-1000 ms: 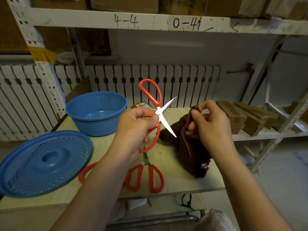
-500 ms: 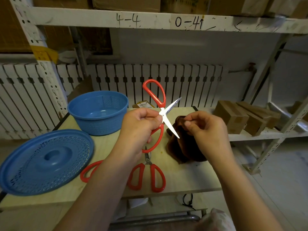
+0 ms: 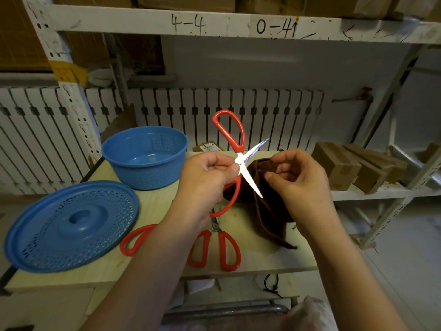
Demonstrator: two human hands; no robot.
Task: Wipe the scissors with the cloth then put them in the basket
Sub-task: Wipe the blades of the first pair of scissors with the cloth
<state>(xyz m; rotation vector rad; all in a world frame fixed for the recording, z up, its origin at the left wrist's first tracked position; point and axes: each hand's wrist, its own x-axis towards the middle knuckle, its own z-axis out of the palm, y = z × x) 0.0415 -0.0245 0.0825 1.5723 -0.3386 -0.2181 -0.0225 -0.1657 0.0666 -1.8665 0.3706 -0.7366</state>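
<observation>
Frame centre: my left hand (image 3: 205,177) pinches the splayed red-handled steel scissors (image 3: 238,161) at the pivot, my right hand (image 3: 298,180) grips the brown cloth (image 3: 269,211) beside them (bare blade tips may nick my closing fingers).

I saw red handles and bright silver blades on the scissors (image 3: 241,161) raised over the bench (image 3: 253,249), whose top was pale yellowish wood. The cloth (image 3: 269,211) behind the blades was dark brown and plain. The basket (image 3: 145,158) was blue, its wall patterned with a grid of small holes. The lid (image 3: 71,225) matched it in blue, with rings of little cut-outs around a solid centre. Two more pairs of scissors (image 3: 214,249) lying on the bench had red handles too. The boxes (image 3: 353,168) were brown cardboard, the radiator (image 3: 238,115) white with dark slots.
</observation>
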